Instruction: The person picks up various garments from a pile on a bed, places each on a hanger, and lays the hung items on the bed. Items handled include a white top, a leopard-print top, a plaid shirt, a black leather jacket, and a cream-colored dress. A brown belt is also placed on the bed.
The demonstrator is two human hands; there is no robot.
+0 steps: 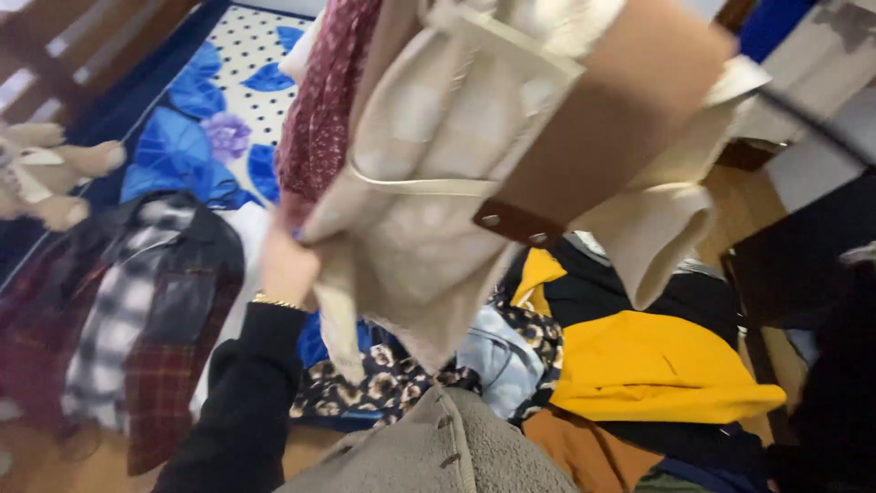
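My left hand (287, 265), in a black sleeve with a gold bracelet at the wrist, grips the lower left edge of a beige coat (429, 155) and holds it up in front of me. The coat has a tan panel (620, 110) and a dark brown strap with snaps (516, 222). A maroon patterned cloth (319, 110) hangs just behind the coat's left side. The picture is blurred by motion. My right hand does not show; it may be hidden behind the lifted coat.
Clothes lie heaped below: a yellow hoodie (657, 365), a plaid shirt with a dark vest (155, 310), leopard-print fabric (383, 383), pale denim (497, 351), grey fleece (438, 452). A stuffed toy (46, 173) lies at left on a blue-flowered bedspread (201, 128).
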